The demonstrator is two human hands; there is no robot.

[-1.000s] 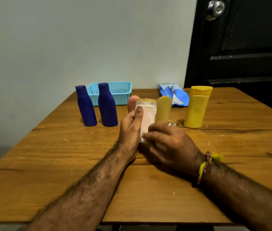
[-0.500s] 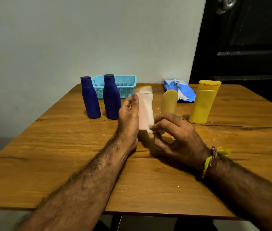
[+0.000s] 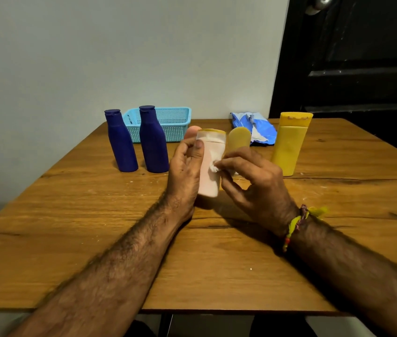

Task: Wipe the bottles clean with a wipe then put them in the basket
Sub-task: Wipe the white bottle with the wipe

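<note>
My left hand [image 3: 185, 166] grips a pale pink bottle [image 3: 209, 176] with a yellowish cap, held upright just above the table. My right hand [image 3: 251, 181] pinches a small white wipe [image 3: 213, 167] against the bottle's right side. Two dark blue bottles [image 3: 121, 142] [image 3: 153, 139] stand at the back left, in front of a turquoise mesh basket [image 3: 178, 122]. A tall yellow bottle [image 3: 290, 144] stands at the right. A smaller yellow bottle [image 3: 239, 138] and a pinkish rounded one [image 3: 192, 132] are partly hidden behind my hands.
A blue wipes packet [image 3: 253, 127] lies at the back of the wooden table [image 3: 95, 215]. A grey wall runs behind the table, and a dark door [image 3: 350, 57] stands at the right. The table's near edge is just below my forearms.
The pink bottle has been lifted off the table. My right hand moved from its base up to its side, now pinching the wipe with the fingertips. The camera tilted slightly.
</note>
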